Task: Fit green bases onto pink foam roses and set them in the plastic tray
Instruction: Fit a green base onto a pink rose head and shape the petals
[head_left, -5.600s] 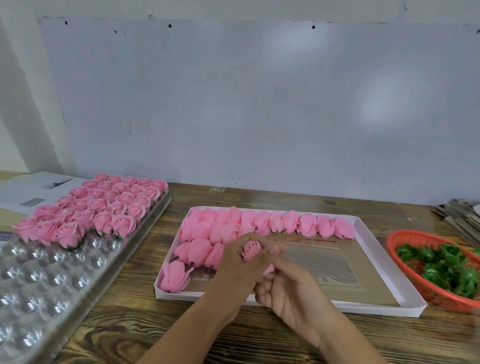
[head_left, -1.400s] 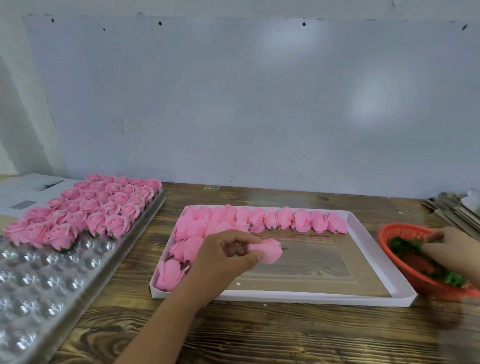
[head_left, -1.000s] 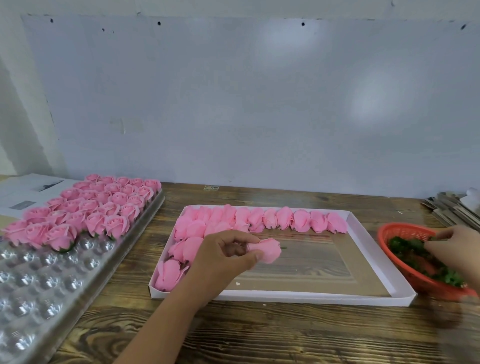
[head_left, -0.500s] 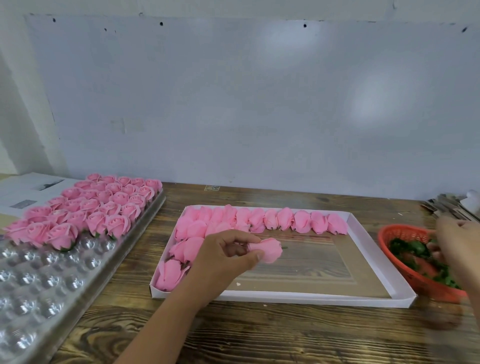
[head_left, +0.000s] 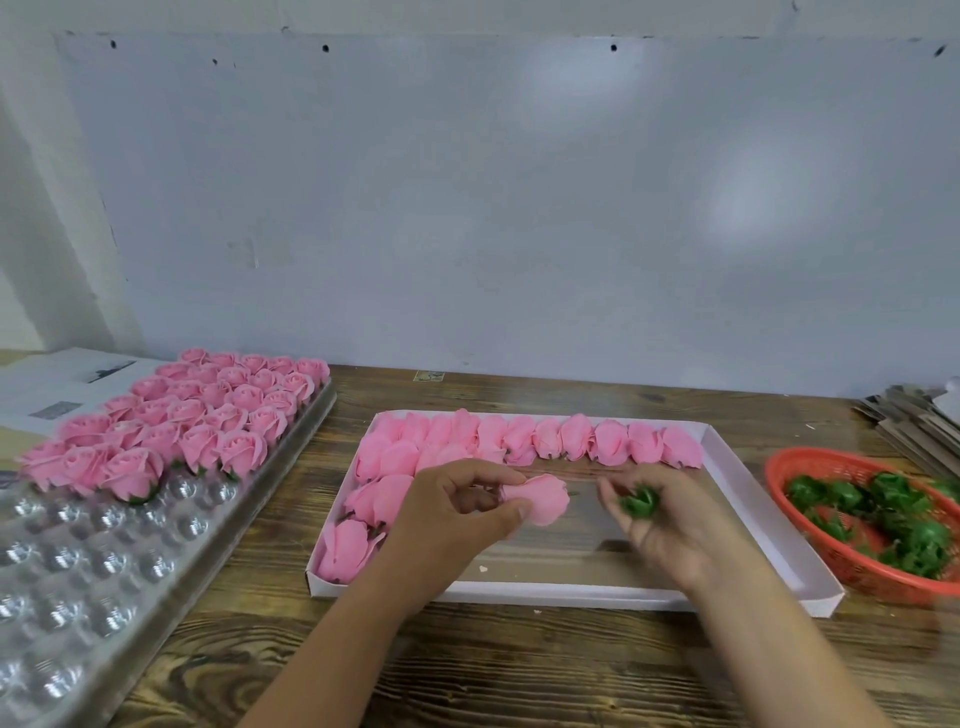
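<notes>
Over the white box (head_left: 769, 525), the left hand (head_left: 452, 525) pinches a pink foam rose (head_left: 540, 499) lying sideways; just right, apart from it, the right hand (head_left: 670, 525) holds a green base (head_left: 640, 503) in curled fingers. Farther left, the plastic tray (head_left: 104, 561) carries finished roses (head_left: 208, 415); at right, a red basket (head_left: 810, 530) holds more bases.

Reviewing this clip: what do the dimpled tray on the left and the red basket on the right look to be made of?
Dimpled tray: looks like thin clear moulded plastic, glossy; each round pocket shows bright glints and the surface beneath shows through.
Red basket: probably plastic, matte; its wall is a fine open mesh with a solid rim. Neither can be confirmed by sight alone.
</notes>
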